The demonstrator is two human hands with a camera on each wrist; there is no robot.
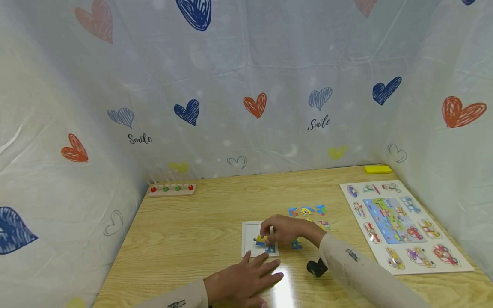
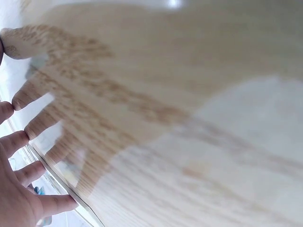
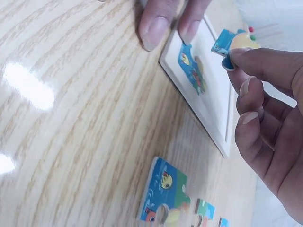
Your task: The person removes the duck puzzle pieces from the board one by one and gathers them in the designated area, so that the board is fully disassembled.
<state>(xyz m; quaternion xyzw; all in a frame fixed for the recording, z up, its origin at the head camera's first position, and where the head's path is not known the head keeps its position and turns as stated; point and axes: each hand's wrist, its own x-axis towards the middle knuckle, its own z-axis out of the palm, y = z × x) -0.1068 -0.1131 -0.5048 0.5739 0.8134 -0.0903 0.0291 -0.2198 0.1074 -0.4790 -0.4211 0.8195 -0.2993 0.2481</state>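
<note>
My right hand (image 1: 286,231) pinches a yellow-and-blue jigsaw piece (image 3: 228,42) between thumb and finger, above a white puzzle tray (image 1: 244,240). In the right wrist view, the held piece is tilted and raised off the tray. Another blue jigsaw piece (image 3: 190,71) lies inside the tray along its near edge. My left hand (image 1: 248,278) is spread flat, its fingertips at the tray's near rim and on the table in front. The left wrist view shows these straight fingers (image 2: 57,204) by the rim, mirrored in the glossy tabletop.
Several loose jigsaw pieces (image 1: 307,210) lie right of the tray. A large picture puzzle board (image 1: 356,201) covers the table's right side. A pegged wooden stand (image 1: 172,192) with red and green beads is back left; a yellow block (image 1: 377,170) back right. A black object (image 1: 317,268) sits beneath the right forearm.
</note>
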